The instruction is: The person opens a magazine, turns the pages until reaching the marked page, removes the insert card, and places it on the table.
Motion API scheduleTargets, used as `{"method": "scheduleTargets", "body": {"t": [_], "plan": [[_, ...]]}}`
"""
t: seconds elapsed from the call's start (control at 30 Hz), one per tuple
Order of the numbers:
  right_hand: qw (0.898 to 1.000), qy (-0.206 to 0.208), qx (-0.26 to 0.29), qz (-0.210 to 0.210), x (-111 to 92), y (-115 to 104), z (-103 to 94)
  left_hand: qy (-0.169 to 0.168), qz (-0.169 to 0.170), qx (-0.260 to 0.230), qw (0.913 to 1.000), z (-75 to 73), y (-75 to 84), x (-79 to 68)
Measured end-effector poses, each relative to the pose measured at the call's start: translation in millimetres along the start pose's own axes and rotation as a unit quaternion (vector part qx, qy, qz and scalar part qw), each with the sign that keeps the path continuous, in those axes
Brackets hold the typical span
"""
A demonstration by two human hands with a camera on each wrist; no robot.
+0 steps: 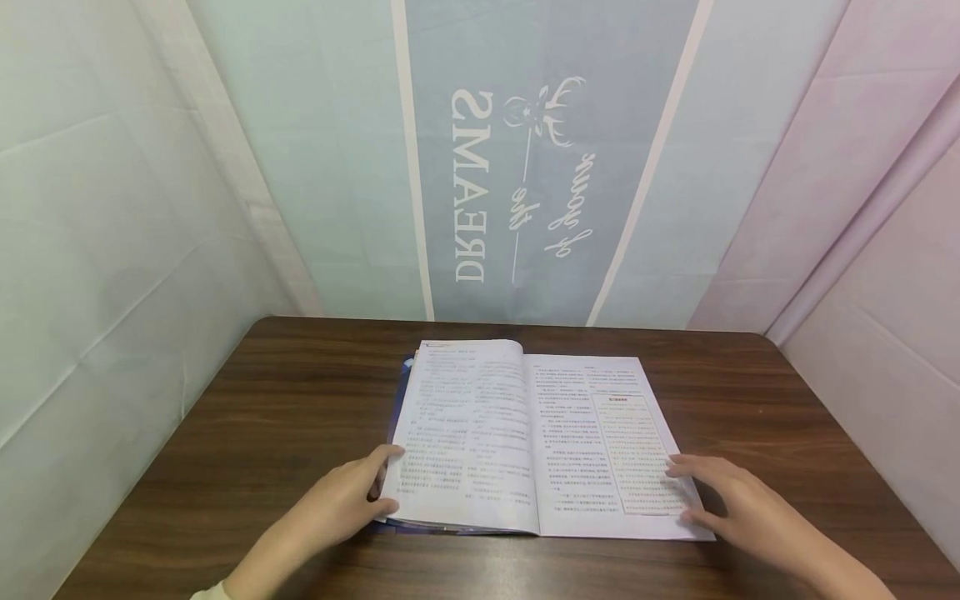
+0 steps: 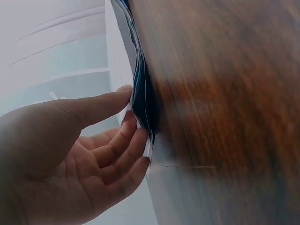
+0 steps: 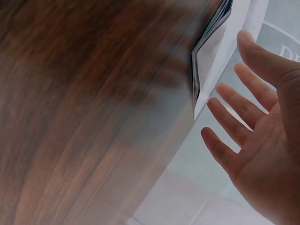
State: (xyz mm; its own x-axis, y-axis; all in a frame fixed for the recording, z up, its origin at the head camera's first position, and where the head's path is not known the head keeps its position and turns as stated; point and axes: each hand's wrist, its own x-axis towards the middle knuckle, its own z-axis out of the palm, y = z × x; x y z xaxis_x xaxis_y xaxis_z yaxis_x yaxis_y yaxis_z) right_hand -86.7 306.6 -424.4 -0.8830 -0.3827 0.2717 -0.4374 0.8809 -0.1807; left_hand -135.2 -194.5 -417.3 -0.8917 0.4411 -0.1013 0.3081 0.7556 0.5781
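An open magazine (image 1: 480,433) with printed pages lies on the table, its dark blue cover showing along the left side. At its lower left edge, my left hand (image 1: 341,500) holds the pages, thumb on top. In the left wrist view, bent fingers of the left hand (image 2: 89,159) meet the layered edge of the magazine (image 2: 143,89). My right hand (image 1: 750,508) rests by the lower right page edge, thumb and index finger over the paper. The right wrist view shows the right hand (image 3: 258,112) with spread, fairly straight fingers beside the magazine (image 3: 211,56).
The dark wood table (image 1: 300,400) extends around the magazine on both sides. Behind it hangs a pale curtain (image 1: 555,292) with mirrored lettering. White fabric walls (image 1: 112,292) stand at the left and right.
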Motion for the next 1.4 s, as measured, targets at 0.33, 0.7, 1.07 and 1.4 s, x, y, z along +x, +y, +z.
{"method": "scheduleTargets", "body": {"t": [0.33, 0.7, 1.07, 1.4], "plan": [[0.998, -0.046, 0.026, 0.030, -1.2, 5.4, 0.4, 0.016, -0.003, 0.076, 0.9970, 0.7, -3.4, 1.0], [0.990, -0.109, 0.052, 0.075, 3.5, 7.9, 2.6, 0.010, 0.053, 0.081, 0.9952, -1.9, -10.1, 3.4], [0.988, -0.117, 0.062, 0.083, 9.6, 7.8, 3.8, -0.007, 0.056, 0.076, 0.9955, -4.4, -9.5, 4.4], [0.987, -0.123, 0.071, 0.077, 10.3, 6.7, 2.9, -0.013, 0.057, 0.066, 0.9961, -3.4, -10.7, 3.5]]}}
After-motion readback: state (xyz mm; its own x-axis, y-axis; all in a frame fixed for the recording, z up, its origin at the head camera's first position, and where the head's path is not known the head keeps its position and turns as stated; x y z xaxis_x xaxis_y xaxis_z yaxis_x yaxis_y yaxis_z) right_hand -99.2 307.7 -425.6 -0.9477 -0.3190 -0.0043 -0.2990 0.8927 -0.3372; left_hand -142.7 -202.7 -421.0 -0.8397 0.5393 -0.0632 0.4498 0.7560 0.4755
